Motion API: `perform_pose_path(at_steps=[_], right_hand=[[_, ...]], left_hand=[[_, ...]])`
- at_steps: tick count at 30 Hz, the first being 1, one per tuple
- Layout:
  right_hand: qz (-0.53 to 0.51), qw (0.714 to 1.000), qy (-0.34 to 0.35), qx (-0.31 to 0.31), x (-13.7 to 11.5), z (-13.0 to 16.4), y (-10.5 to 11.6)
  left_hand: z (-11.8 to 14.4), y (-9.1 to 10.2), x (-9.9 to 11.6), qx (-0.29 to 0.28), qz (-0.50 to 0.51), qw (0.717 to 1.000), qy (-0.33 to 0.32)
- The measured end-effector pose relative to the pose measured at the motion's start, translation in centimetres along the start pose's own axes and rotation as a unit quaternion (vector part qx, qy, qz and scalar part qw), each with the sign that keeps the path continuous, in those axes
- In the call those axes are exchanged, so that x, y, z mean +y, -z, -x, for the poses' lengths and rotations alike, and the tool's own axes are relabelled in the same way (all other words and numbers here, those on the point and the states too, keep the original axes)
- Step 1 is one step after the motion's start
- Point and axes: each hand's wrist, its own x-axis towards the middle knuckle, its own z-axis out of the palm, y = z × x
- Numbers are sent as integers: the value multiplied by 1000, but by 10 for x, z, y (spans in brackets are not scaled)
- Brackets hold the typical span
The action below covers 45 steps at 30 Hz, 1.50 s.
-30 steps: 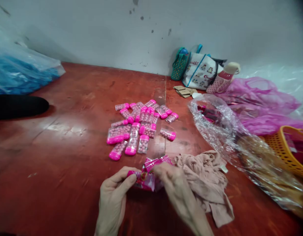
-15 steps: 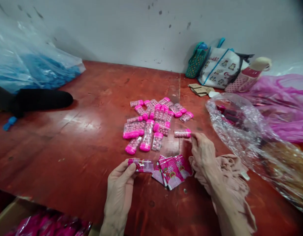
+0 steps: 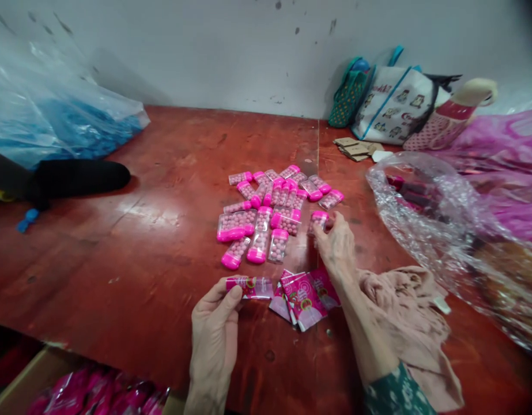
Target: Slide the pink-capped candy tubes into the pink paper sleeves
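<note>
My left hand (image 3: 216, 331) pinches a pink printed sleeve (image 3: 251, 287) between thumb and fingers, just above the table front. Beyond it my right hand (image 3: 335, 239) has its thumb and fingers around a small clear candy container (image 3: 318, 218) with a pink cap, which points upward. Several more pink-capped containers (image 3: 260, 239) filled with pale pink balls lie in a loose cluster left of the right hand. Between my hands, flat printed pink sleeves (image 3: 304, 300) overlap in a small fan; the right wrist partly covers them.
A crumpled pink cloth (image 3: 404, 311) lies by my right forearm. Clear plastic bags (image 3: 421, 230) fill the right side, below a white tote bag (image 3: 387, 104). At left are a bag of blue pieces (image 3: 75, 124) and a person's black sleeve (image 3: 79, 177). A box of pink packets (image 3: 101, 392) sits below.
My right hand has moved left and away from me, taking hold of the container at the right of the cluster and tipping it cap-up. My left hand keeps its sleeve.
</note>
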Motion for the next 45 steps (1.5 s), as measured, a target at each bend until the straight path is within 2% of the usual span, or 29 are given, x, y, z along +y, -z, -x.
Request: perform_pose_path(at_steps=[4, 8, 9, 10, 11, 13, 16, 24, 29, 33, 36, 39, 42, 45], right_hand=[[-63, 995, -31, -65, -11, 3, 5], [-153, 969, -43, -191, -24, 28, 40], [-185, 950, -47, -249, -27, 37, 52], [-258, 903, -78, -334, -31, 47, 63], [-308, 863, -114, -384, -34, 57, 72], [-350, 820, -163, -423, -39, 77, 83], [-385, 799, -174, -428, -39, 98, 83], [-384, 803, -158, -427, -22, 111, 79], [-403, 810, -174, -389, -25, 114, 82], [-361, 855, -130, -349, -30, 114, 85], [-309, 904, -64, -289, -28, 116, 84], [-260, 938, 17, -227, -23, 122, 82], [-231, 950, 89, -190, -19, 128, 79], [-221, 946, 110, -208, -17, 133, 78]], left_hand=[[-1, 2, -1, -2, -5, 1000, -15], [-2, 6, 1, 15, -2, 1000, -26], [-2, 6, 1, 16, -1, 999, -29], [-2, 6, 1, 15, -1, 999, -31], [-2, 5, 1, 11, -2, 999, -33], [-1, 2, 0, -2, -5, 999, -33], [2, -1, -1, -18, -14, 999, -28], [9, -14, 1, -73, -36, 996, -33], [15, -28, -7, -66, -22, 997, -45], [22, -36, -14, -85, -6, 996, 9], [27, -41, -17, -90, 14, 995, 51], [31, -44, -18, -106, 32, 992, 63], [32, -45, -19, -119, 20, 989, 81], [32, -43, -19, -114, 10, 987, 117]])
